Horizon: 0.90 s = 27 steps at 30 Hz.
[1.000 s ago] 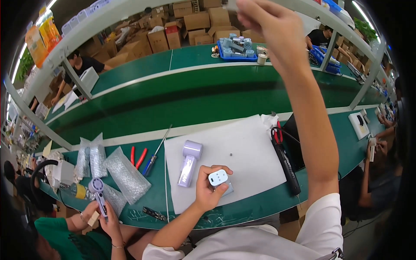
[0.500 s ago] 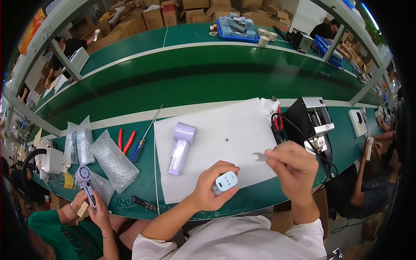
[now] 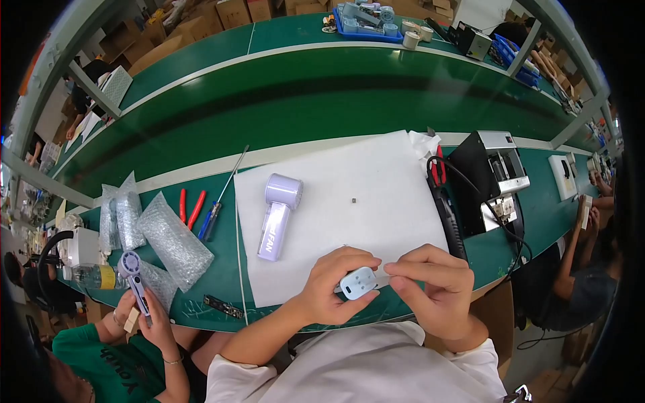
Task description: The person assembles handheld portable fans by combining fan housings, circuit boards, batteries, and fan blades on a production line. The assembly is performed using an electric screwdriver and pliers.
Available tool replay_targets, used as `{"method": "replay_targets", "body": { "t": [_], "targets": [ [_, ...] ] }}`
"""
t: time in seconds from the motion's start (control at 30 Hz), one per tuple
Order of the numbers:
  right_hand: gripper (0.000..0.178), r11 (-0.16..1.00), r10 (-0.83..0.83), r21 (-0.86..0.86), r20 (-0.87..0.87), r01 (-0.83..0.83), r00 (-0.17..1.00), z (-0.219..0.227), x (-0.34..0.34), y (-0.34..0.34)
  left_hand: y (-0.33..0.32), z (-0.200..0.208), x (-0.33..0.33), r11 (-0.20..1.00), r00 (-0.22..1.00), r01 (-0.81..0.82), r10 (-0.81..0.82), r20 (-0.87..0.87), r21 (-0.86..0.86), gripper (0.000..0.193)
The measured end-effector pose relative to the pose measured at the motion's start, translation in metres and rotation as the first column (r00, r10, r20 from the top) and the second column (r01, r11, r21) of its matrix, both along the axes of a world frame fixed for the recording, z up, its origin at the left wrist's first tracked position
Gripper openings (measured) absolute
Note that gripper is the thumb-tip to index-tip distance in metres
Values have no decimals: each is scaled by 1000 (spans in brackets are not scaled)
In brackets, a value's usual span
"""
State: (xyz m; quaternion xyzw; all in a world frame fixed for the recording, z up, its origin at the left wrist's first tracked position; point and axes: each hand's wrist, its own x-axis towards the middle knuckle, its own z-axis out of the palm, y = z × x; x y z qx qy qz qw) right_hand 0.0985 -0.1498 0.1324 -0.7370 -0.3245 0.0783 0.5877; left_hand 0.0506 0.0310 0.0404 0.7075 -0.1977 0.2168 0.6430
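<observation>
Both sets of fingers clamped: LH [image 3: 328, 287] on blue device [image 3: 359, 283], RH [image 3: 435, 290] on thin pc [image 3: 381, 278].

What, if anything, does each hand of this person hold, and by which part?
The left hand grips the light-blue device around its sides; the right hand pinches a small thin piece by its end.

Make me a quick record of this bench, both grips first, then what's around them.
Left grip: around light-blue device, end with small holes showing
Right grip: pinching thin pale piece beside device; contact unclear
White sheet: purple round-headed device, tiny dark piece
Left of sheet: screwdriver, red handles, bubble-wrapped packs
Right of sheet: black-and-silver machine
</observation>
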Motion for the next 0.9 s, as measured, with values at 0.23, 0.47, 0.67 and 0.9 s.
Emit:
{"method": "replay_targets", "body": {
  "t": [0.23,0.47,0.67,0.9],
  "targets": [
    [32,995,-19,98,-112,30,994,-13,-7,10,-1,-7,-1,1000,1000,-12,12,19,18,46],
    [24,987,-76,126,-171,98,982,-20,-14,13,-5,-5,0,997,997,-67,66,46,27,47],
    [22,979,-84,171,-149,109,985,-24,-14,17,-6,-8,1,996,996,-81,80,45,31,49],
    [20,980,-86,168,-129,108,988,-27,-13,19,-6,-8,2,996,995,-87,85,53,32,49]
  ]
}}
